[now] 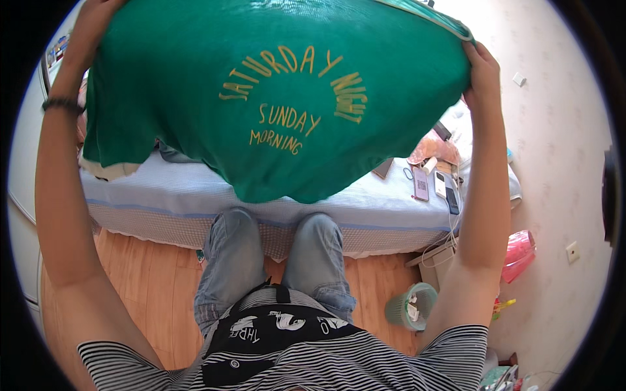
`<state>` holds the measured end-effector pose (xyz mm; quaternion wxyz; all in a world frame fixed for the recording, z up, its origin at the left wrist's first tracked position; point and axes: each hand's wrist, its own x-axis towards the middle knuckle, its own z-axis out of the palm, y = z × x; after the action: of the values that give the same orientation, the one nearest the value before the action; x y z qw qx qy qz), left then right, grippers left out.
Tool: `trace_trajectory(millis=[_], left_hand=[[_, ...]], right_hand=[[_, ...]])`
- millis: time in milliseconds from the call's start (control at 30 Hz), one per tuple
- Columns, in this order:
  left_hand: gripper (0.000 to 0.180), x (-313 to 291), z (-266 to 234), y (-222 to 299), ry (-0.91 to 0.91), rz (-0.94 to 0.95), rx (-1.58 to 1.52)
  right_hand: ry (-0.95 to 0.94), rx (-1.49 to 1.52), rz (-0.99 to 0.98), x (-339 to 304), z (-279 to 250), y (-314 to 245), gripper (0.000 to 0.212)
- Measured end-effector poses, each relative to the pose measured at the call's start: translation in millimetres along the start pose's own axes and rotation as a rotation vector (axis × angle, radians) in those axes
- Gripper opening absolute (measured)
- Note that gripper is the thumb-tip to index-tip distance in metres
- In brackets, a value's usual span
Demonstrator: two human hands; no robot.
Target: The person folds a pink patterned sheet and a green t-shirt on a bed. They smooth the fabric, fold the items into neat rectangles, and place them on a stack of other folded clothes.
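A green T-shirt (pixel 176 85) with yellow lettering is stretched out in the air in front of me, above the bed. My left hand (pixel 93 23), at the upper left, grips one side of it; the picture's top edge and the cloth hide some of its fingers. On the other side, my right hand (pixel 482 70) is closed on the pale-trimmed corner. The lower edge of the shirt hangs loose in folds over the bed. A dark bracelet (pixel 62 104) circles my left wrist.
The bed (pixel 163 189) has a pale blue cover. A pink-cased phone (pixel 420 185), a white device (pixel 440 184), a dark phone (pixel 451 199) and cables lie on its right part. A green bin (pixel 398 309) stands on the wooden floor (pixel 147 267), near a pink container (pixel 519 255).
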<state>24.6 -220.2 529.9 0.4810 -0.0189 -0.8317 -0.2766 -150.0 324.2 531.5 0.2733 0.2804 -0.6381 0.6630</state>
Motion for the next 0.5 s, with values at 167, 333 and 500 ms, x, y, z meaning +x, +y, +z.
trace_trajectory(millis=[167, 333, 500], left_hand=[[0.028, -12.1, -8.6, -13.7, 0.004, -0.209, -0.346], [0.018, 24.5, 47.8, -59.2, -0.183, -0.099, -0.184], [0.024, -15.6, 172.6, -126.7, -0.248, -0.064, 0.274]], right_hand=[[-0.140, -0.097, 0.025, -26.7, -27.5, -31.7, 0.030], [-0.183, -0.317, 0.038, 9.0, 7.3, 22.1, 0.032], [-0.204, -0.457, 0.347, 8.3, 53.5, 172.6, 0.048]])
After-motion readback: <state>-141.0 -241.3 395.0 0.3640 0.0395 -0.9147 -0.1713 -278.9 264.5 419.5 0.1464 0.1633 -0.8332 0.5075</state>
